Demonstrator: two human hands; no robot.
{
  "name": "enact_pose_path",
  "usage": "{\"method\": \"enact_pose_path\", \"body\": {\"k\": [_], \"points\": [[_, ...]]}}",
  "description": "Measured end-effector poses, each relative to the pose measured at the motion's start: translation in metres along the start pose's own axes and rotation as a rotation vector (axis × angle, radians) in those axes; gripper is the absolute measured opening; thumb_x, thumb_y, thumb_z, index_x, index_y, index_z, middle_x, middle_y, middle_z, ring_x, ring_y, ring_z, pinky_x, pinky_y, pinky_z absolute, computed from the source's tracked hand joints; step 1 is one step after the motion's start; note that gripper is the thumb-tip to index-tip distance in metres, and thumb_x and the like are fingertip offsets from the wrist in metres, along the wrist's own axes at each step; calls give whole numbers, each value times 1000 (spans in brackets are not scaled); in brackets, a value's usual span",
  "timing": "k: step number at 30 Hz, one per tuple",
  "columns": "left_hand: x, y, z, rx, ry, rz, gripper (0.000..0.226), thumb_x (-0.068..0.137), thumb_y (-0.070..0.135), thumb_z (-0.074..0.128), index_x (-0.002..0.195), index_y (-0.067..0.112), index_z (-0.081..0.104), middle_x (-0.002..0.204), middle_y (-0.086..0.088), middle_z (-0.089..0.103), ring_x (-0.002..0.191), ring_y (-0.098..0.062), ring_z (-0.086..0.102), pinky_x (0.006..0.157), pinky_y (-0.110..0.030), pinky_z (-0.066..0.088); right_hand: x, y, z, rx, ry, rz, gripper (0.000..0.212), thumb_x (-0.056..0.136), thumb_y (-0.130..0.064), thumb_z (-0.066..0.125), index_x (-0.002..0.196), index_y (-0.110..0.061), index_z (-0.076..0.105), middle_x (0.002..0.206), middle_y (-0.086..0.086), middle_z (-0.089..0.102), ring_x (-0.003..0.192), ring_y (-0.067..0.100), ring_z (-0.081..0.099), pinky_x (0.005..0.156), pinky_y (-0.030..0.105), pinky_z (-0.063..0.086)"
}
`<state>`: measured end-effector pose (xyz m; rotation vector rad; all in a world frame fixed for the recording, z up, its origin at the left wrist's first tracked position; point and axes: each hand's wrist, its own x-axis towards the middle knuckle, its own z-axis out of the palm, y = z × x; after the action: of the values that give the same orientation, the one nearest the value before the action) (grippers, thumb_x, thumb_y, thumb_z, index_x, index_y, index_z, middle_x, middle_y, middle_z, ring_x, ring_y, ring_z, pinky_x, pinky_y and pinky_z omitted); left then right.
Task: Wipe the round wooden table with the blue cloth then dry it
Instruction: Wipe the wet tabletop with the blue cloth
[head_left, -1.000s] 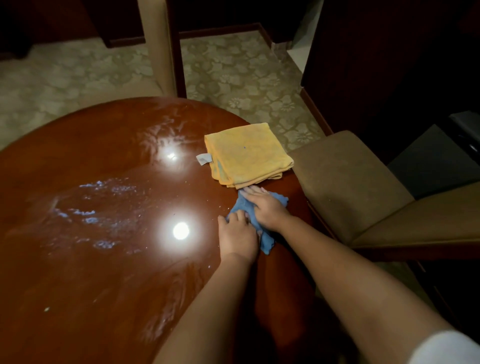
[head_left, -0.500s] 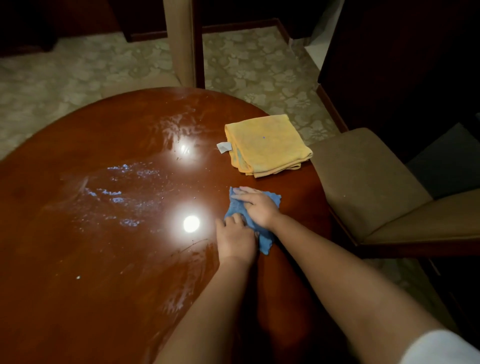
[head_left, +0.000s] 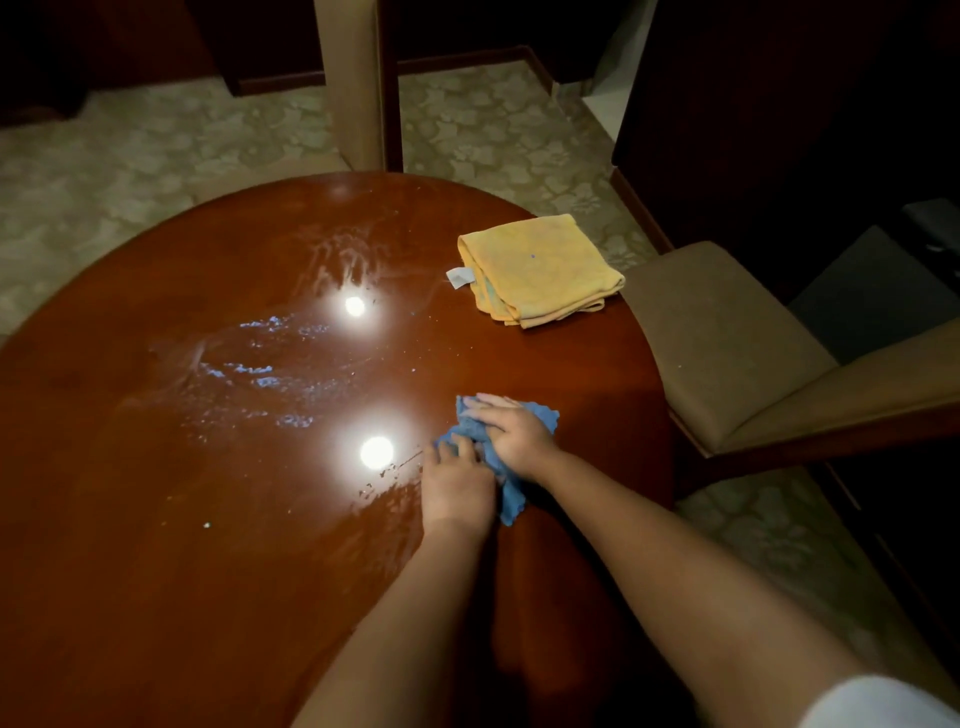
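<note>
Pressing the crumpled blue cloth (head_left: 511, 457) at centre-right of the round glossy wooden bench (head_left: 156, 571), right hand (head_left: 511, 434) flat, left hand (head_left: 457, 488) seemingly bunching its edge, should sweep overlapping strokes toward upper-left wet streaks (head_left: 260, 374).

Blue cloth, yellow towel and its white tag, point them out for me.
blue cloth (head_left: 543, 415): head view, bare far right corner beside the knuckles.
yellow towel (head_left: 540, 267): head view, middle of the folded top.
white tag (head_left: 460, 277): head view, tag's centre.

Crumpled blue cloth (head_left: 519, 499) on wet table (head_left: 208, 571)
</note>
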<state>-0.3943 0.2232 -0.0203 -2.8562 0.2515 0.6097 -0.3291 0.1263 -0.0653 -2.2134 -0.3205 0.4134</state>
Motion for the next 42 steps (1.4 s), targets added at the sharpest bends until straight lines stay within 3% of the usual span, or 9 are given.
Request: {"method": "enact_pose_path", "body": {"k": [6, 9, 12, 16, 20, 25, 28, 32, 42], "points": [[-20, -32, 20, -76, 8, 56, 59, 101, 39, 32, 150, 12, 14, 157, -13, 12, 144, -29, 14, 117, -47, 7, -28, -12, 29, -201, 33, 5, 50, 96, -18, 25, 141, -6, 44, 151, 8, 36, 143, 20, 27, 114, 21, 7], [-29, -51, 28, -102, -5, 102, 63, 99, 43, 36, 150, 14, 14, 158, -9, 9, 145, -25, 12, 117, -45, 5, -48, -20, 55, -436, 56, -12, 66, 92, -31, 8, 146, -2, 31, 154, 13, 28, 144, 25, 24, 116, 29, 6], [-37, -67, 34, -113, -17, 133, 64, 97, 41, 40, 150, 15, 16, 158, -8, 10, 145, -24, 13, 118, -41, 6, -61, -32, 82, -578, 133, 83, 66, 92, -32, 10, 143, 1, 36, 149, 16, 37, 139, 28, 35, 114, 41, 22], [-40, -76, 39, -114, -16, 165, 62, 98, 38, 39, 150, 15, 14, 158, -8, 10, 145, -24, 12, 118, -41, 6, -66, -42, 96, -634, 139, 202, 70, 91, -35, -1, 149, -1, 18, 156, 13, 20, 145, 25, 19, 117, 39, 13], [-34, -81, 43, -115, 30, 196, 62, 99, 40, 34, 151, 16, 10, 159, -6, 7, 146, -22, 10, 118, -42, 6, -59, -40, 96, -668, 167, 279, 62, 92, -33, 21, 139, 3, 43, 144, 15, 45, 132, 26, 45, 108, 41, 35], [1, -94, 28, -113, 63, 215, 62, 98, 43, 34, 151, 19, 11, 159, -3, 5, 145, -18, 12, 118, -45, 4, -27, -41, 82, -658, 161, 259, 81, 78, -43, -16, 149, -6, -6, 159, 8, -6, 148, 20, -5, 113, 29, -12], [32, -99, 16, -115, 59, 205, 61, 99, 42, 35, 151, 19, 12, 159, -3, 6, 146, -18, 10, 118, -45, 4, 2, -37, 67, -712, 179, 253, 80, 80, -42, -17, 151, -7, -7, 160, 8, -7, 148, 20, -8, 114, 30, -12], [77, -104, -5, -63, 42, 188, 61, 99, 39, 35, 151, 18, 11, 159, -4, 5, 146, -19, 9, 117, -43, 1, 47, -32, 44, -730, 159, 240, 58, 102, -35, 10, 152, -10, -5, 161, 7, -8, 148, 19, -9, 116, 31, -9], [103, -101, -30, -22, 0, 85, 58, 100, 43, 28, 150, 15, 16, 158, -6, 11, 145, -22, 15, 116, -45, -4, 92, -17, 7, -777, -12, -38, 85, 77, -45, -16, 153, -13, 3, 161, 1, -3, 148, 15, -7, 113, 26, -14]]}}
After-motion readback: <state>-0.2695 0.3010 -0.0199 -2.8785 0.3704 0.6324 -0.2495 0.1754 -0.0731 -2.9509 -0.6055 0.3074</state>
